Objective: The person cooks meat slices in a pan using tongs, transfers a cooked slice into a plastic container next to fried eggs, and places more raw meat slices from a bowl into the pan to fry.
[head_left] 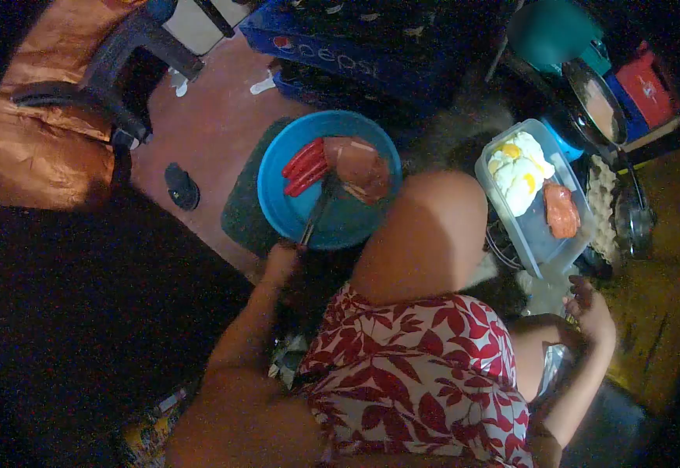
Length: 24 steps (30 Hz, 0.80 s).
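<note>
My left hand (284, 257) grips the handle of a dark utensil (318, 209) whose tip reaches into a blue plate (309, 222). On the plate lie red sausages (303, 166) and slices of pink meat (362, 165). My right hand (589, 308) hovers low at the right with fingers loosely curled and nothing visible in it. Just beyond it stands a clear plastic box (539, 238) holding fried eggs (518, 173) and a piece of cooked meat (561, 210). My bare knee (426, 234) and red flowered shorts (410, 366) fill the middle.
A frying pan (596, 100) sits on a burner at the upper right beside a tray of eggs (607, 204). Blue drink crates (340, 47) stand at the back. A dark plastic chair (106, 78) and a sandal (181, 186) are on the reddish floor at left.
</note>
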{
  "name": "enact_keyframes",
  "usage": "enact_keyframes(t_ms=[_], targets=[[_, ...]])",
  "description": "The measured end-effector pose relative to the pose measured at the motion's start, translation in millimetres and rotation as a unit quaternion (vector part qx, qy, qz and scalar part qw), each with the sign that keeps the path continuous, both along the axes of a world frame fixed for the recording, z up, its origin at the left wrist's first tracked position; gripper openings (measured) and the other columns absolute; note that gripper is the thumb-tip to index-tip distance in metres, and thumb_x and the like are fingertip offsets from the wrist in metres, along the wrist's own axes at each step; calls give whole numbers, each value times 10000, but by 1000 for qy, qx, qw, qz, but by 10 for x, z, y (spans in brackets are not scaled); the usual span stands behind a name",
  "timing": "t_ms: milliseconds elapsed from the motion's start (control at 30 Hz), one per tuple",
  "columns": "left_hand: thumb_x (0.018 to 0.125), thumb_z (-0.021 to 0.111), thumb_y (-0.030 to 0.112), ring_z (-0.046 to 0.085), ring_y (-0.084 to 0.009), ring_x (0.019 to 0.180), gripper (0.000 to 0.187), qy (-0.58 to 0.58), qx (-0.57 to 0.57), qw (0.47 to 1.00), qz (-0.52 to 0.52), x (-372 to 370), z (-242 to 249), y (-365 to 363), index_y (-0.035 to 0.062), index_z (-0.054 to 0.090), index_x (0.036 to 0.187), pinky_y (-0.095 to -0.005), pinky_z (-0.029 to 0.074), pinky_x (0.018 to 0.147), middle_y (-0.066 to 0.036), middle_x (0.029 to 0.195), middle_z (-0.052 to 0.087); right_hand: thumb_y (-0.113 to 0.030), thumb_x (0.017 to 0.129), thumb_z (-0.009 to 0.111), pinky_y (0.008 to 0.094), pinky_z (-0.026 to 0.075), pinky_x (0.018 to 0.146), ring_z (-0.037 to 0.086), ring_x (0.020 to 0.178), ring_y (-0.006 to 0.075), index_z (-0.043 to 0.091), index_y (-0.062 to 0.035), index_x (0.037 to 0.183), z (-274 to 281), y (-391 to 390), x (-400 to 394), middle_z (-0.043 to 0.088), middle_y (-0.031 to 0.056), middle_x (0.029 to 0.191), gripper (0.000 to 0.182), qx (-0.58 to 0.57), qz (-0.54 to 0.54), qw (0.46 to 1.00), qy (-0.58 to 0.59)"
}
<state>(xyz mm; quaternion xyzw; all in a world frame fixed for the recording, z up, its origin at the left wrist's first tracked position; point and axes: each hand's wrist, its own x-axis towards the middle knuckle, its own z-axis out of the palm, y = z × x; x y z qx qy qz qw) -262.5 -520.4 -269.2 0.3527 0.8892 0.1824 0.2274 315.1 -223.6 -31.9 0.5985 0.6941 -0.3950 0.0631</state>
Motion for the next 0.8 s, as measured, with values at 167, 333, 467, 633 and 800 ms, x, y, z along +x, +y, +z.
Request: enact_keyframes(t_ms=[167, 333, 467, 633, 800], targets=[[926, 629, 173, 624, -224, 596, 184, -242, 0, 966, 88, 260, 438, 221, 4, 693, 955, -389, 492, 522, -111, 741, 659, -93, 878, 685, 406, 484, 976, 596, 1205, 313, 502, -56, 1388, -56, -7, 65, 601, 213, 1320, 544, 19, -25, 1000, -3], [939, 624, 188, 593, -221, 574, 190, -328, 31, 935, 133, 215, 183, 210, 20, 662, 1019, -359, 482, 500, -72, 711, 600, -82, 888, 709, 357, 454, 966, 546, 1179, 250, 470, -25, 1415, -45, -7, 96, 563, 190, 1320, 582, 10, -25, 1000, 16], [937, 636, 191, 597, -212, 570, 207, -306, 60, 942, 123, 201, 124, 182, 15, 663, 1043, -350, 484, 500, -67, 738, 621, -100, 892, 709, 373, 439, 993, 537, 1198, 268, 464, -23, 1420, -64, -17, 164, 562, 196, 1323, 588, 6, -15, 999, 40], [923, 660, 220, 660, -224, 701, 233, -229, -55, 959, 158, 380, 573, 322, 13, 694, 1026, -378, 526, 591, -102, 818, 692, -120, 888, 719, 373, 437, 992, 537, 1193, 265, 477, -13, 1398, -73, -28, 172, 567, 195, 1320, 574, 15, -19, 999, 47], [883, 681, 263, 692, -334, 834, 284, -60, -18, 996, 57, 374, 254, 132, 11, 704, 1012, -433, 536, 743, -182, 891, 714, -131, 889, 728, 357, 449, 970, 558, 1144, 238, 486, -2, 1379, 54, -43, 20, 585, 166, 1300, 561, 12, -10, 1000, -6]])
